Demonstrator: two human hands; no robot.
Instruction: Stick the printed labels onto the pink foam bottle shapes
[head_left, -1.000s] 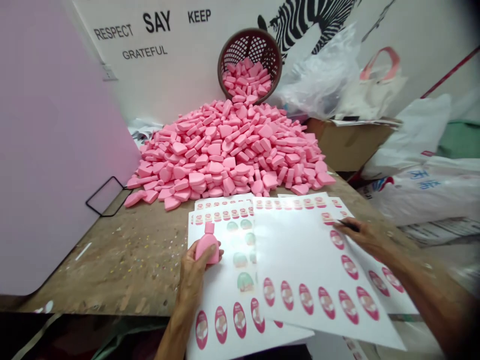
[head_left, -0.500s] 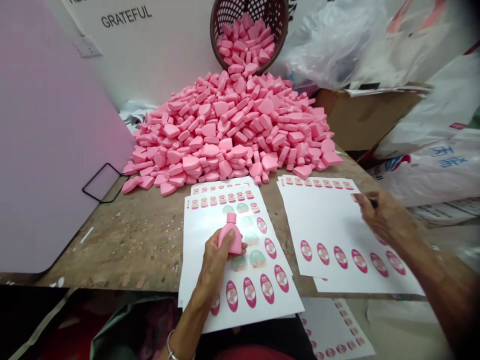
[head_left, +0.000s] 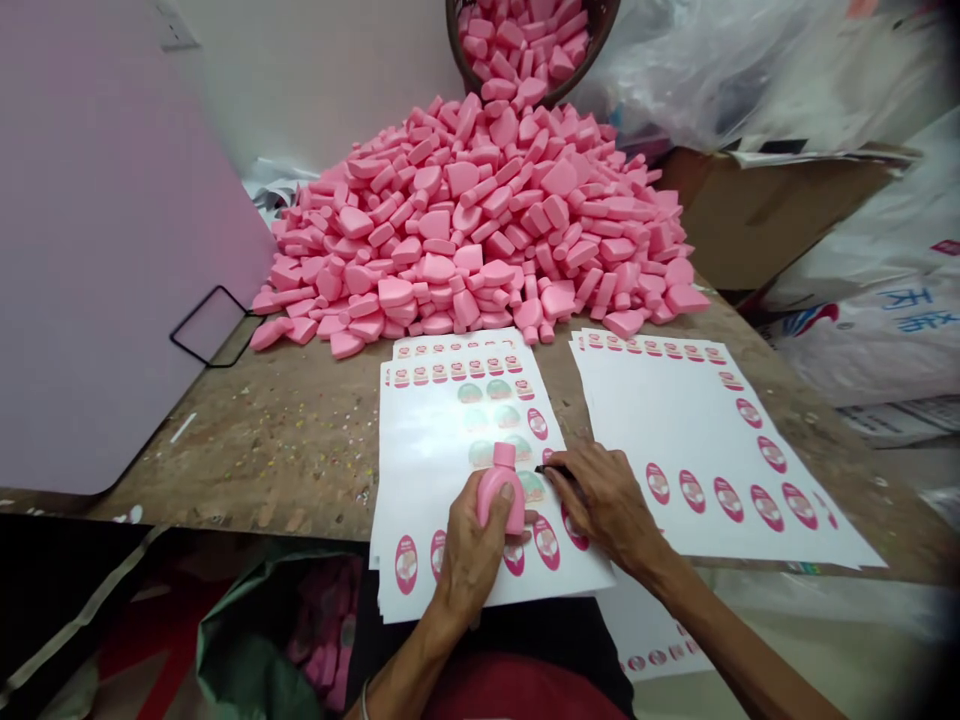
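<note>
My left hand (head_left: 472, 555) is closed round a small pink bottle (head_left: 501, 500), its cap end pointing away from me and the thumb across its front. Beneath it lies a stack of sticker sheets (head_left: 420, 460) with oval magenta stickers along the bottom and right and pale green ones in the middle. Just right of the bottle, my right hand (head_left: 600, 495) is closed on a thin dark tool (head_left: 551, 469), whose tip is over the sheet by the green stickers. Most of the tool is hidden by the fingers, so its kind is unclear.
A large heap of pink bottles (head_left: 480, 220) covers the back of the table, spilling from a tipped brown basket (head_left: 459, 50). More sticker sheets (head_left: 660, 410) lie at right. A pink panel (head_left: 120, 250) stands left, a cardboard box (head_left: 757, 220) back right, a green bag (head_left: 247, 640) below.
My right hand has moved left from the right-hand sheets to beside the pink bottle. My left hand keeps its hold on the bottle. The camera view has tilted down slightly.
</note>
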